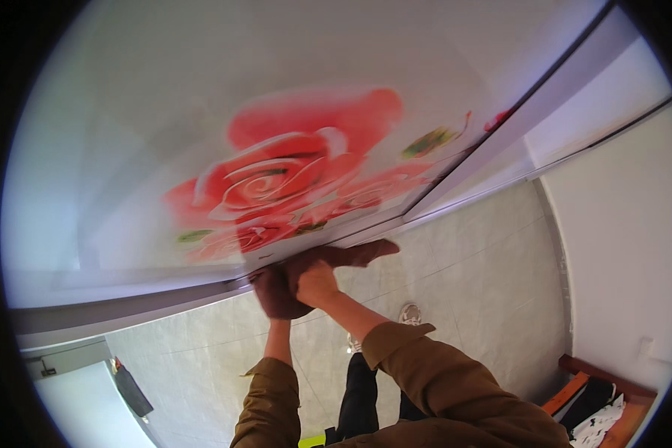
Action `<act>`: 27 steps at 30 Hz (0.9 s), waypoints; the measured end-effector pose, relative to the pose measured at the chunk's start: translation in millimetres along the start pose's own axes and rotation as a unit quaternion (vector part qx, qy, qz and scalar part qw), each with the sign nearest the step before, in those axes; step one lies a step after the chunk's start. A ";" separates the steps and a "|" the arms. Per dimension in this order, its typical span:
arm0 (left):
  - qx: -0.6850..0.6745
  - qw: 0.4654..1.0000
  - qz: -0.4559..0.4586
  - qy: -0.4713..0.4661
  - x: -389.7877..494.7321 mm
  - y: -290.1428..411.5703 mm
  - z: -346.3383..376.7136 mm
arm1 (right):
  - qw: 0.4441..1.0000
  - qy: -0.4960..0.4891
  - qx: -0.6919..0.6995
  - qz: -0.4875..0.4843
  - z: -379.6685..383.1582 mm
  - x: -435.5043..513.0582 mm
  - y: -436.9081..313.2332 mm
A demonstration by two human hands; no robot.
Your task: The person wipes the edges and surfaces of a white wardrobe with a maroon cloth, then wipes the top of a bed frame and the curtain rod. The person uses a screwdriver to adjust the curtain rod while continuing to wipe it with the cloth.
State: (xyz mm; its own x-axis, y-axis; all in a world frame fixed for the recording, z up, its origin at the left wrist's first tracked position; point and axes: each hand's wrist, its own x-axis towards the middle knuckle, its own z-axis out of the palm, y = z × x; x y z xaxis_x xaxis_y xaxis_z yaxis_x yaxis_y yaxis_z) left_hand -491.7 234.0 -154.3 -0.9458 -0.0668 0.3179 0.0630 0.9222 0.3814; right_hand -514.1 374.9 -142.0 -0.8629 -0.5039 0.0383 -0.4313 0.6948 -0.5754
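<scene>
A dark maroon cloth point(277, 291) is bunched at the lower edge of a glossy panel point(162, 129) printed with red roses point(269, 179). My right hand point(317, 284) grips the cloth, and one end of it trails to the right along the frame. My left hand point(280, 313) is behind or inside the cloth, with only the wrist showing, so its fingers are hidden. The cloth and a reddish reflection of it meet at the panel's bottom edge.
A grey tiled floor point(470, 269) lies below the panel. A white wall point(621, 241) rises at the right, with a wooden piece of furniture point(630, 420) bearing dark and patterned fabric. A white surface point(89, 403) and a dark object point(133, 392) are at lower left.
</scene>
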 end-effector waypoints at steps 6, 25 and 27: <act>0.279 0.952 -0.114 -0.052 16.4 20.3 -26.6 | 0.956 0.277 0.081 0.052 7.2 -24.8 42.1; -0.006 0.991 -0.131 -0.041 18.8 20.8 -6.1 | 0.998 0.049 0.019 -0.015 75.0 16.3 24.6; 0.258 0.949 -0.107 -0.147 2.9 -6.7 -27.4 | 0.995 0.007 0.090 -0.034 50.9 26.5 -15.2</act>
State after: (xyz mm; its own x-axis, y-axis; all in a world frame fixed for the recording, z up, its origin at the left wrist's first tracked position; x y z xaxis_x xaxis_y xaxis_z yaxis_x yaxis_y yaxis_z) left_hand -486.2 217.1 -132.2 -0.9723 -0.2338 -0.0037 -0.2325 0.9684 -0.0904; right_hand -517.0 324.9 -173.8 -0.8373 -0.5386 0.0939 -0.4362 0.5545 -0.7087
